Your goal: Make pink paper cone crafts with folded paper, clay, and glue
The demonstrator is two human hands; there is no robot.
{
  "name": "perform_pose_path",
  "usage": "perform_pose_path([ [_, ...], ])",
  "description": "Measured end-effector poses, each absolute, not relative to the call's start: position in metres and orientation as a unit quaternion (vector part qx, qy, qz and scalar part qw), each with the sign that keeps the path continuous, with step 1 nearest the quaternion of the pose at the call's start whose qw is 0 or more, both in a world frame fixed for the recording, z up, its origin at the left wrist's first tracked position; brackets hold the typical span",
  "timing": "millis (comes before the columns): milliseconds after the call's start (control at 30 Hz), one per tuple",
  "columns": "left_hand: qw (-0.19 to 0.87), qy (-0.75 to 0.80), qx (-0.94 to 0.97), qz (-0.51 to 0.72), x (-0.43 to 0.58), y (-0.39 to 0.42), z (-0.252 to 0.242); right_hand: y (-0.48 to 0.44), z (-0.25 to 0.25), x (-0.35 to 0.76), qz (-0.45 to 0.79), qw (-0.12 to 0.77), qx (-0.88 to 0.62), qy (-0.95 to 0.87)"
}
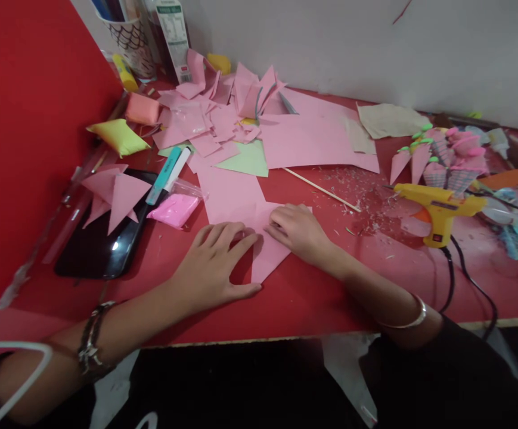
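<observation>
A small folded piece of pink paper (270,256) lies on the red table near its front edge, one corner pointing toward me. My right hand (301,235) is closed, its curled fingers pressed onto the paper's upper part. To the left, my left hand (214,262) rests with its fingers spread, the thumb tip by the paper's lower corner and the index finger near its left edge. A longer pink paper strip (232,190) lies just beyond both hands. Whether the right fingertips pinch a fold is hidden under the hand.
Pink paper scraps (209,119) pile up at the back. Left are a black phone (102,250) with pink paper cones (124,196), a teal marker (164,176) and a pink clay packet (176,210). Right are a yellow glue gun (440,208), a thin stick (321,189) and small ice-cream-cone crafts (453,158).
</observation>
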State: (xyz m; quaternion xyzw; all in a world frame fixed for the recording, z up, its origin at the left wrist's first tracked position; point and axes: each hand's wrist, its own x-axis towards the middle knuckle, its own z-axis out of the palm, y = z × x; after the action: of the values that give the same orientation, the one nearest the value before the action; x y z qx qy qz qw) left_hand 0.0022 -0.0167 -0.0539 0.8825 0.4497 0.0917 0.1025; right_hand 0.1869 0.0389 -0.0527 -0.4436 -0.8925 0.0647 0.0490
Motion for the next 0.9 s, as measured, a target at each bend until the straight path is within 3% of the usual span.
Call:
perform_pose_path([
  [400, 0.12, 0.39, 0.91, 0.068, 0.002, -0.019, -0.055, 0.039, -0.051, 0.185, 0.093, 0.048, -0.454, -0.885],
  [567, 0.129, 0.394, 0.908, 0.057, 0.001, -0.018, -0.054, 0.031, -0.046, 0.193, 0.073, 0.093, -0.438, -0.891],
  [733, 0.141, 0.388, 0.909, 0.065, -0.001, -0.017, -0.053, 0.002, -0.036, 0.205, 0.017, 0.136, -0.311, -0.94],
  [900, 0.138, 0.383, 0.911, 0.069, -0.001, -0.017, -0.055, -0.022, -0.033, 0.208, 0.068, 0.126, -0.203, -0.969],
])
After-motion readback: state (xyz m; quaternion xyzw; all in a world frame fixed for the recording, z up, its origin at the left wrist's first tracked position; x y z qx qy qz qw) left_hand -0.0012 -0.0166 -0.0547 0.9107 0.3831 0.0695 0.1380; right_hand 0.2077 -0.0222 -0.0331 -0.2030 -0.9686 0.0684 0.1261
